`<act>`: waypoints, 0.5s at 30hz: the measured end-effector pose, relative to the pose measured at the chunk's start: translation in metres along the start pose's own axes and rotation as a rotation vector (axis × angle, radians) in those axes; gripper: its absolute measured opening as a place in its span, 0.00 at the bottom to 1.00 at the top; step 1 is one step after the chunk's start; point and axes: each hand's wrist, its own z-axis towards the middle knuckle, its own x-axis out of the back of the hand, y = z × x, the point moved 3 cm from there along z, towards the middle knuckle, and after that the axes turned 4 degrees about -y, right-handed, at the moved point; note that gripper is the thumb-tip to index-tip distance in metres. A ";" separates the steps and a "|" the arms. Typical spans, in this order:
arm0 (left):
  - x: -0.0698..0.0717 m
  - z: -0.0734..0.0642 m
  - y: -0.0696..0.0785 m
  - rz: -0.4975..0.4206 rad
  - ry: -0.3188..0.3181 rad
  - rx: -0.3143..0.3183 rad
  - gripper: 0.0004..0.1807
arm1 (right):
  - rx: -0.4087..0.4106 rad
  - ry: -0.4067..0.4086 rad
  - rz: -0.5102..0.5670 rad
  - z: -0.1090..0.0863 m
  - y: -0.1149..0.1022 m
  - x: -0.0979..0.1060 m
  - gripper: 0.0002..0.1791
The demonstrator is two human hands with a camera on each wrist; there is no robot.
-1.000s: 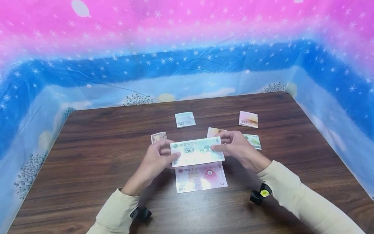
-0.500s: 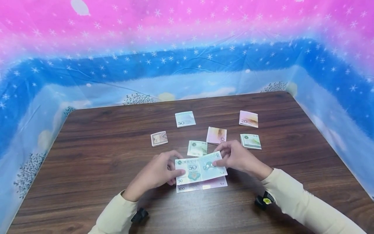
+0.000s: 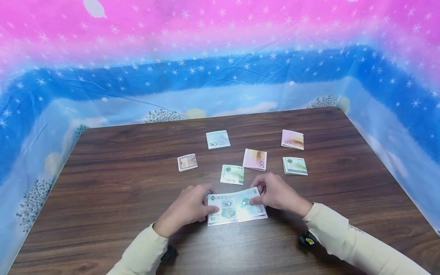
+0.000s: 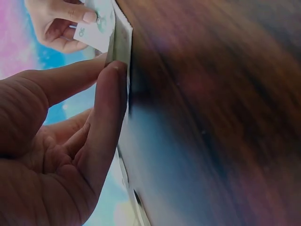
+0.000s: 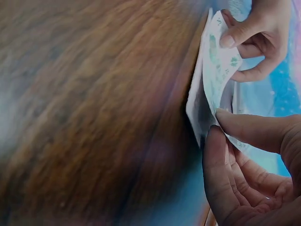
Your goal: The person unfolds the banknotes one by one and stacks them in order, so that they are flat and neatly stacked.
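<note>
Held green banknote: "50" lg nr ctr, "50" sm btm-L; top-edge chars too blurry. L-wrist view: sideways "50" in corner. Folded green-blue banknote, back: "50" btm-L. Back-R folded banknote: "20". Mid folded banknote: "20", turned sideways.

Head feed's bright; I see glare on the near table and shine washing out part of the banknote. Wrist feeds dimmer, table blurred in both, left hand shaded.
</note>
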 end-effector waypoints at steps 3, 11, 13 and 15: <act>-0.001 0.000 -0.001 0.015 0.009 0.000 0.18 | -0.006 0.009 -0.036 0.000 0.001 -0.002 0.15; -0.001 0.000 0.000 0.071 0.032 0.027 0.19 | -0.031 0.042 -0.168 -0.002 0.003 0.001 0.23; -0.001 0.000 0.000 0.067 0.033 0.030 0.20 | -0.027 0.052 -0.198 -0.002 0.003 0.001 0.25; 0.000 0.001 0.000 0.084 0.041 0.031 0.21 | -0.021 0.059 -0.214 -0.003 0.003 0.001 0.26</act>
